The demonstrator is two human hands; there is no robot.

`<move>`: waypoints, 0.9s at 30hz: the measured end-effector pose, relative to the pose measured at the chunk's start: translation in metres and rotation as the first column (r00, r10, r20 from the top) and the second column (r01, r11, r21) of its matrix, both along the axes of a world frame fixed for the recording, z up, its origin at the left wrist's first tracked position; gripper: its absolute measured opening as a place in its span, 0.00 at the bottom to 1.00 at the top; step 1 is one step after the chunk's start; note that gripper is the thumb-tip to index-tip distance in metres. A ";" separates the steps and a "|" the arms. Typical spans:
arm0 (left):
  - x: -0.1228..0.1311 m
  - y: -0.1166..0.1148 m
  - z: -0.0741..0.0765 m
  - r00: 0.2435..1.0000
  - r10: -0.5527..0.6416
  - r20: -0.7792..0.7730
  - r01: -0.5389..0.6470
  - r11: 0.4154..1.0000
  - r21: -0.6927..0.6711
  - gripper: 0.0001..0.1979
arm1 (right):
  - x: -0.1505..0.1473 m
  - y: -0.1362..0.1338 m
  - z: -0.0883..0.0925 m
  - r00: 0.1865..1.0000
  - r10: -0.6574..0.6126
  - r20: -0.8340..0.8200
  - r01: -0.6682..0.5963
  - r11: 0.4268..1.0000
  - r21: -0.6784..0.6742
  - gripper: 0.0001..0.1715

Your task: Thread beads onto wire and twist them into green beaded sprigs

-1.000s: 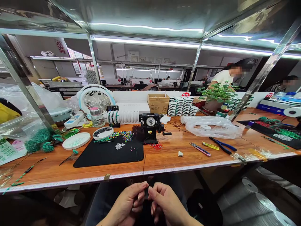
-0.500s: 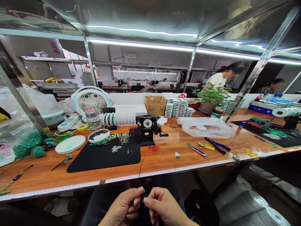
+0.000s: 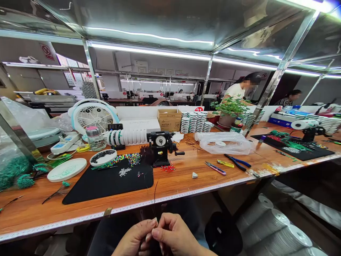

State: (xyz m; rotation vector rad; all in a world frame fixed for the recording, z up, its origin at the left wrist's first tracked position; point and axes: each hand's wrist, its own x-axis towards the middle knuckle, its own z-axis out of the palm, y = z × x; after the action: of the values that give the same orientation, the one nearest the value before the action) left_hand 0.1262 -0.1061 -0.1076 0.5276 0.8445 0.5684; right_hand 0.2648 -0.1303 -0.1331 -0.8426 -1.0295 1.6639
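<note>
Over my lap, just below the table's front edge, my left hand (image 3: 138, 236) and my right hand (image 3: 174, 233) are close together, fingertips pinched. A thin dark strand (image 3: 155, 193), like a wire or thread, rises from the fingertips of my left hand toward the table edge. The thumb and forefinger of my right hand close right beside it; what they pinch is hidden. Beyond the hands lies a black mat (image 3: 106, 186) bearing white small pieces (image 3: 124, 172) and multicoloured beads (image 3: 134, 159). A black winding machine with a dial (image 3: 160, 141) stands behind the mat, white spools (image 3: 130, 137) on its shaft.
A white stone-like piece (image 3: 194, 175), tweezers (image 3: 215, 168), a yellow-handled tool (image 3: 225, 163) and blue pliers (image 3: 238, 162) lie at right. Two white dishes (image 3: 66, 170) stand at left, near a fan (image 3: 93, 115). A measuring tape (image 3: 133, 216) lines the front edge. A co-worker (image 3: 236, 89) is behind.
My hands have come closer together, the right one shifting left until its fingertips meet the left's. The view has turned somewhat to the right, so the table appears further left.
</note>
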 end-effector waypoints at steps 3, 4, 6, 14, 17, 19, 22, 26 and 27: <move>0.000 0.001 -0.004 1.000 0.014 0.005 -0.014 1.000 0.011 0.23 | -0.001 0.001 0.001 1.000 0.003 -0.004 -0.003 1.000 -0.007 0.24; 0.000 0.002 -0.005 1.000 0.012 0.012 -0.012 1.000 0.009 0.23 | -0.001 0.001 0.001 1.000 0.005 -0.011 -0.005 1.000 -0.008 0.24; -0.001 0.002 -0.006 1.000 0.011 0.025 -0.011 1.000 -0.001 0.23 | -0.001 0.001 0.001 0.999 0.010 -0.036 -0.010 1.000 -0.007 0.23; -0.002 0.002 -0.004 0.999 0.039 0.013 -0.038 0.999 -0.017 0.24 | 0.002 -0.001 0.001 0.998 0.038 -0.056 -0.039 0.999 -0.006 0.22; -0.001 0.002 -0.004 0.998 0.057 -0.002 -0.057 0.998 0.001 0.24 | 0.001 -0.002 0.002 0.999 0.035 -0.037 -0.036 0.999 -0.009 0.24; -0.001 0.002 -0.003 0.998 0.063 -0.016 -0.063 0.998 0.011 0.24 | 0.001 -0.002 0.001 0.999 0.043 -0.019 -0.043 0.999 -0.009 0.25; -0.002 0.003 0.001 0.999 0.036 -0.029 -0.035 0.999 0.040 0.25 | 0.007 -0.002 0.006 0.992 0.026 0.124 -0.024 1.000 -0.013 0.25; -0.003 0.003 0.008 0.995 -0.026 -0.095 0.042 0.984 0.175 0.25 | 0.016 0.003 0.024 0.902 -0.209 0.379 0.161 0.975 0.154 0.21; -0.003 0.003 0.009 0.992 -0.034 -0.122 0.059 0.976 0.210 0.24 | 0.016 0.005 0.029 0.910 -0.201 0.362 0.167 0.978 0.123 0.20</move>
State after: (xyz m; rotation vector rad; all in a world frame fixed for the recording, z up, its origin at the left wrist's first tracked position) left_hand 0.1235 -0.1036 -0.0982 0.7812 0.8851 0.5922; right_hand 0.2812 -0.1256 -0.1043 -1.1890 -1.2308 1.3145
